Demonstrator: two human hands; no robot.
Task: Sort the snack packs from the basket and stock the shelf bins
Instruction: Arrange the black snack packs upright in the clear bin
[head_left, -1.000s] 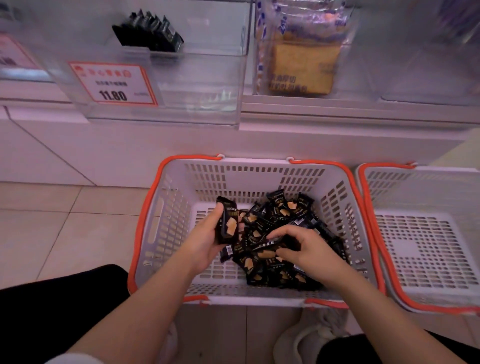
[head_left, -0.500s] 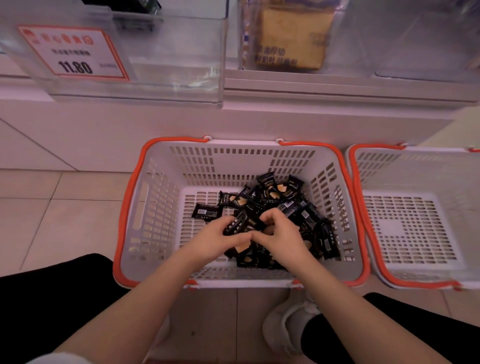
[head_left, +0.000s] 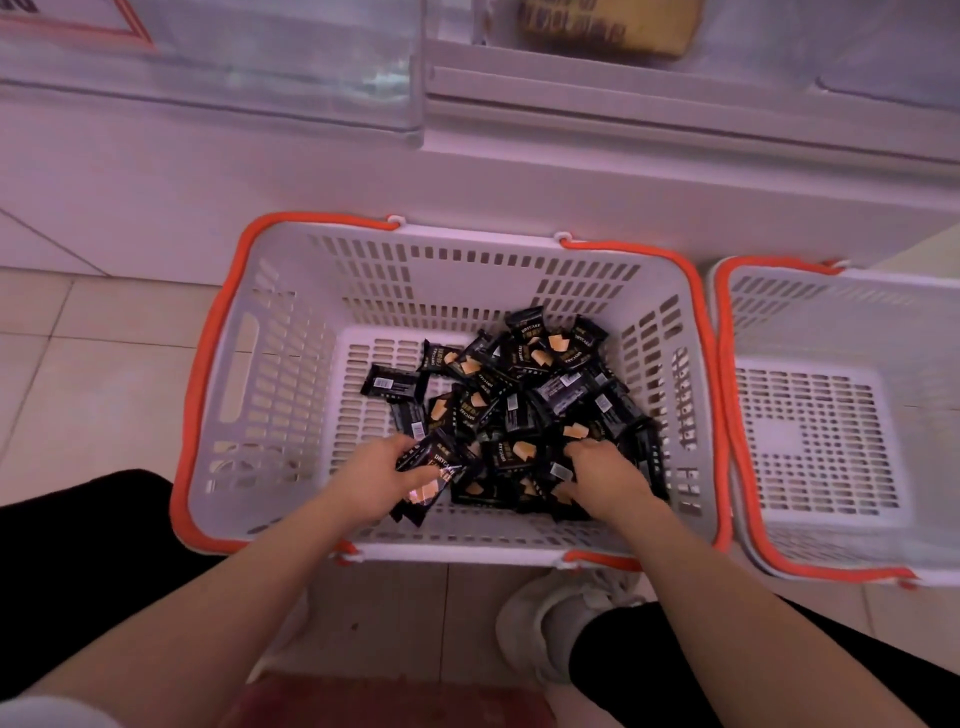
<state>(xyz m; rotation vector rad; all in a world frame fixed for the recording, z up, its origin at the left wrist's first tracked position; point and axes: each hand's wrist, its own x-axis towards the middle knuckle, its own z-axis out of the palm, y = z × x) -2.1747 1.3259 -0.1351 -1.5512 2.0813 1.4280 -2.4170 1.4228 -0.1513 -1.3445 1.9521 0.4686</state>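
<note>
left hand (head_left: 375, 480) grips black foil snack packs (head_left: 431, 480) at near edge of white orange-rimmed plastic basket (head_left: 291, 415), right hand (head_left: 597, 475) fingers curled into black pack pile (head_left: 524, 395) lying just ahead, clear shelf bins (head_left: 260, 67) up beyond

Both bare forearms reach forward and down, roughly parallel. The left hand (head_left: 374, 480) has its fingers curled and its thumb laid across the top. The right hand (head_left: 602, 480) is palm down, fingers bent under.
</note>
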